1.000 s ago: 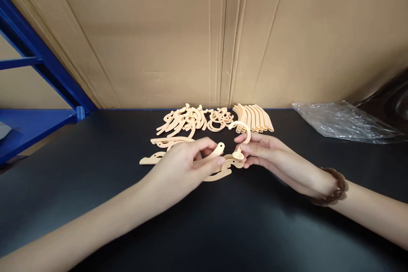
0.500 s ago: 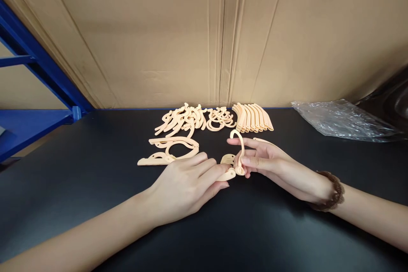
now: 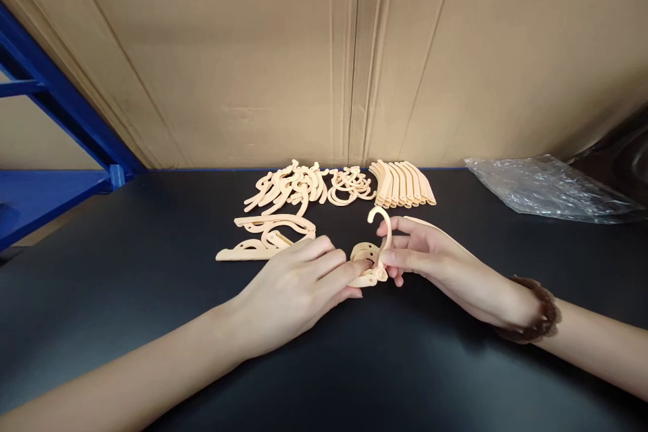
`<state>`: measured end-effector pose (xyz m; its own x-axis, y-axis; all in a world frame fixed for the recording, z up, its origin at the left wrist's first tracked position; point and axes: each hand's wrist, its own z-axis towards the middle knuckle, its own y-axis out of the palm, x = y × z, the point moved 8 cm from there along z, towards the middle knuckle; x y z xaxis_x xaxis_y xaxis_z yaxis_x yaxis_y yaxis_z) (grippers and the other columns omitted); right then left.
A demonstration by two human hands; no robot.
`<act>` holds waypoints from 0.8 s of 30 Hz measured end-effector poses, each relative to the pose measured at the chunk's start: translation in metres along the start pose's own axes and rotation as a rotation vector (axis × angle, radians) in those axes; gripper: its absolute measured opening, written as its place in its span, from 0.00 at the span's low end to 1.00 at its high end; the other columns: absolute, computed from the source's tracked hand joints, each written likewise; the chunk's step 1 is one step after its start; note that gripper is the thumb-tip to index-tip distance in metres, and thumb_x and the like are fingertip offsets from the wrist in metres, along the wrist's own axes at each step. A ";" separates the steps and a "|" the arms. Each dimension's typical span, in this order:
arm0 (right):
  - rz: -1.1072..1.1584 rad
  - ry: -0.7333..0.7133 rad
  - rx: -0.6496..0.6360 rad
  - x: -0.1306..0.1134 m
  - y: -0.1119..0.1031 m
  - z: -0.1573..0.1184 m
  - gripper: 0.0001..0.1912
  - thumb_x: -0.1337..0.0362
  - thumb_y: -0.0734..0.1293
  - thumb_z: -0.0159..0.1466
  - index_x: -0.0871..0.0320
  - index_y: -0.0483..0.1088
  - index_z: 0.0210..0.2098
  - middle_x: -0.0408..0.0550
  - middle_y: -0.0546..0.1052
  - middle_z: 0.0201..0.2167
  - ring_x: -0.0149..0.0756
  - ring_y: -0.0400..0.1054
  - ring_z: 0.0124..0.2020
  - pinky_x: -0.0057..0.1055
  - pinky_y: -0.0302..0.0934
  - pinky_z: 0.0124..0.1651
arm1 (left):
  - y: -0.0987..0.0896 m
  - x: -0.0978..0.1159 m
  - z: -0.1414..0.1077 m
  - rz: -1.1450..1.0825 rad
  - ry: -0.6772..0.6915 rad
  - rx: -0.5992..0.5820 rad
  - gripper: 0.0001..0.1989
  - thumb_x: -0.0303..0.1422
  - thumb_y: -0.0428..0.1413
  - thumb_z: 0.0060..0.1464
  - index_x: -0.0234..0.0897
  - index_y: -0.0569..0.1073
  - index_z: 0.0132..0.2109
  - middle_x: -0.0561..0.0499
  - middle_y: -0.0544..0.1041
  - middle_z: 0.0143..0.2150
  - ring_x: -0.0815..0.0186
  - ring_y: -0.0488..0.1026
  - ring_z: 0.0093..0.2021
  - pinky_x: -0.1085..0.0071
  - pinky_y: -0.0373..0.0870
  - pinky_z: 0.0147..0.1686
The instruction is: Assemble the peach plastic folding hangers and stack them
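Between the fingers of my right hand (image 3: 420,250) is a cream plastic hanger hook (image 3: 389,226), upright with its curl at the top. Its lower end touches the end of a cream hanger arm piece (image 3: 365,279) pinched in my left hand (image 3: 306,287). My left fingers hide most of that piece. A rounded part with small holes (image 3: 365,251) shows just behind, between the hands. Beyond my left hand lie hanger pieces (image 3: 273,221), long and curved, partly covered by the fingers. Another slim piece (image 3: 422,221) peeks out behind my right hand.
At the back of the black table (image 3: 126,297) lie a heap of curved arm pieces (image 3: 288,189), a pile of hooks (image 3: 349,187) and a neat row of arm pieces (image 3: 402,185). Clear plastic wrap (image 3: 547,192) rests at the right. Cardboard (image 3: 253,61) stands behind; a blue frame (image 3: 75,104) is at the left.
The hook has shifted slightly right, and its lower end has come against the end of the arm piece. More of the rounded part shows between the hands.
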<state>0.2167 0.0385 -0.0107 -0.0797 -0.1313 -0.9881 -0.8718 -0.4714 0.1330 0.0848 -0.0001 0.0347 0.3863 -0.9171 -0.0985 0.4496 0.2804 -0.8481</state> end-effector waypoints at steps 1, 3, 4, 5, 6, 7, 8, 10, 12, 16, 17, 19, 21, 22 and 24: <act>-0.010 -0.007 0.012 -0.001 0.000 0.000 0.12 0.62 0.71 0.65 0.55 0.65 0.44 0.38 0.75 0.30 0.27 0.65 0.31 0.27 0.60 0.37 | 0.000 0.001 0.000 0.008 0.006 0.001 0.11 0.31 0.48 0.69 0.29 0.73 0.47 0.52 0.71 0.29 0.64 0.62 0.30 0.69 0.64 0.28; -0.034 -0.025 0.034 -0.003 0.000 -0.001 0.11 0.63 0.71 0.64 0.54 0.64 0.41 0.37 0.74 0.29 0.27 0.64 0.31 0.26 0.59 0.36 | 0.000 0.003 0.001 0.024 0.016 -0.002 0.10 0.30 0.49 0.69 0.28 0.73 0.48 0.52 0.71 0.29 0.64 0.62 0.30 0.68 0.64 0.28; -0.047 -0.034 0.042 -0.004 0.000 -0.001 0.11 0.63 0.71 0.64 0.55 0.64 0.40 0.37 0.74 0.29 0.27 0.63 0.30 0.26 0.59 0.35 | 0.000 0.004 0.002 0.030 0.019 0.000 0.10 0.29 0.49 0.69 0.27 0.73 0.48 0.52 0.71 0.29 0.64 0.62 0.30 0.68 0.63 0.28; -0.060 -0.042 0.051 -0.005 -0.001 -0.002 0.11 0.64 0.71 0.64 0.55 0.64 0.39 0.37 0.73 0.29 0.27 0.63 0.30 0.26 0.58 0.35 | 0.000 0.004 0.002 0.035 0.022 0.008 0.10 0.29 0.50 0.69 0.27 0.73 0.48 0.52 0.70 0.29 0.64 0.62 0.30 0.68 0.63 0.28; -0.074 -0.047 0.062 -0.006 -0.002 -0.002 0.11 0.64 0.71 0.64 0.55 0.64 0.38 0.37 0.73 0.28 0.27 0.63 0.30 0.26 0.58 0.35 | 0.000 0.005 0.002 0.040 0.022 0.013 0.10 0.29 0.50 0.69 0.27 0.72 0.49 0.52 0.70 0.29 0.64 0.61 0.29 0.68 0.63 0.28; -0.088 -0.052 0.072 -0.007 -0.003 -0.003 0.10 0.65 0.71 0.64 0.55 0.64 0.38 0.36 0.72 0.28 0.27 0.62 0.30 0.26 0.57 0.35 | 0.000 0.005 0.002 0.045 0.020 0.018 0.10 0.29 0.49 0.69 0.27 0.72 0.50 0.53 0.70 0.29 0.64 0.61 0.29 0.68 0.63 0.28; -0.098 -0.055 0.083 -0.007 -0.004 -0.003 0.10 0.65 0.71 0.64 0.55 0.64 0.38 0.36 0.72 0.28 0.27 0.62 0.30 0.26 0.57 0.35 | -0.001 0.005 0.002 0.050 0.020 0.024 0.11 0.29 0.49 0.69 0.27 0.72 0.50 0.53 0.69 0.28 0.64 0.61 0.29 0.68 0.62 0.27; -0.109 -0.056 0.097 -0.007 -0.006 -0.004 0.11 0.66 0.71 0.63 0.54 0.65 0.40 0.36 0.71 0.27 0.27 0.62 0.30 0.26 0.56 0.35 | -0.002 0.004 0.002 0.058 0.015 0.021 0.11 0.30 0.49 0.69 0.27 0.72 0.49 0.53 0.69 0.28 0.64 0.61 0.29 0.68 0.62 0.27; -0.109 -0.050 0.095 -0.007 -0.006 -0.004 0.11 0.66 0.71 0.64 0.54 0.65 0.42 0.36 0.72 0.27 0.27 0.62 0.30 0.26 0.56 0.35 | -0.001 0.003 0.002 0.055 0.006 -0.006 0.10 0.29 0.50 0.68 0.27 0.73 0.48 0.52 0.70 0.28 0.64 0.61 0.29 0.68 0.62 0.27; -0.103 -0.041 0.078 -0.006 -0.004 -0.003 0.12 0.65 0.71 0.64 0.55 0.65 0.43 0.36 0.71 0.27 0.27 0.61 0.30 0.26 0.57 0.36 | -0.001 0.003 0.001 0.038 0.007 -0.005 0.09 0.29 0.50 0.68 0.27 0.73 0.47 0.52 0.70 0.29 0.64 0.61 0.29 0.67 0.62 0.27; -0.104 -0.039 0.073 -0.006 -0.004 -0.003 0.11 0.65 0.71 0.64 0.55 0.65 0.42 0.36 0.71 0.27 0.27 0.61 0.30 0.26 0.57 0.36 | 0.000 0.003 0.000 0.035 0.008 0.001 0.10 0.29 0.50 0.68 0.27 0.73 0.47 0.52 0.70 0.29 0.64 0.61 0.29 0.67 0.62 0.28; -0.108 -0.034 0.068 -0.007 -0.004 -0.004 0.12 0.64 0.71 0.64 0.55 0.64 0.42 0.35 0.70 0.27 0.27 0.61 0.30 0.26 0.57 0.37 | 0.001 0.002 -0.001 0.030 0.010 0.016 0.10 0.29 0.49 0.69 0.28 0.73 0.48 0.52 0.70 0.29 0.64 0.61 0.30 0.67 0.61 0.28; -0.117 -0.031 0.075 -0.007 -0.004 -0.004 0.12 0.64 0.72 0.64 0.55 0.64 0.41 0.35 0.70 0.26 0.27 0.61 0.30 0.26 0.57 0.37 | 0.002 0.002 -0.002 0.023 0.008 0.026 0.10 0.30 0.49 0.69 0.28 0.73 0.48 0.52 0.70 0.29 0.64 0.61 0.30 0.67 0.61 0.29; -0.125 -0.031 0.078 -0.008 -0.005 -0.005 0.12 0.64 0.72 0.63 0.55 0.64 0.41 0.34 0.70 0.26 0.27 0.61 0.30 0.26 0.57 0.37 | 0.002 0.002 -0.001 0.020 0.006 0.032 0.10 0.30 0.49 0.69 0.28 0.73 0.48 0.52 0.70 0.29 0.64 0.61 0.30 0.67 0.60 0.29; -0.137 -0.034 0.084 -0.009 -0.006 -0.005 0.12 0.64 0.72 0.63 0.54 0.64 0.40 0.34 0.71 0.26 0.27 0.61 0.30 0.26 0.57 0.36 | 0.000 0.002 0.000 0.018 0.001 0.038 0.10 0.30 0.48 0.69 0.29 0.73 0.48 0.52 0.70 0.29 0.64 0.61 0.30 0.68 0.60 0.28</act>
<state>0.2248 0.0379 -0.0021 0.0281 -0.0408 -0.9988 -0.9131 -0.4077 -0.0091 0.0854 -0.0017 0.0341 0.3940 -0.9121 -0.1135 0.4729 0.3071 -0.8259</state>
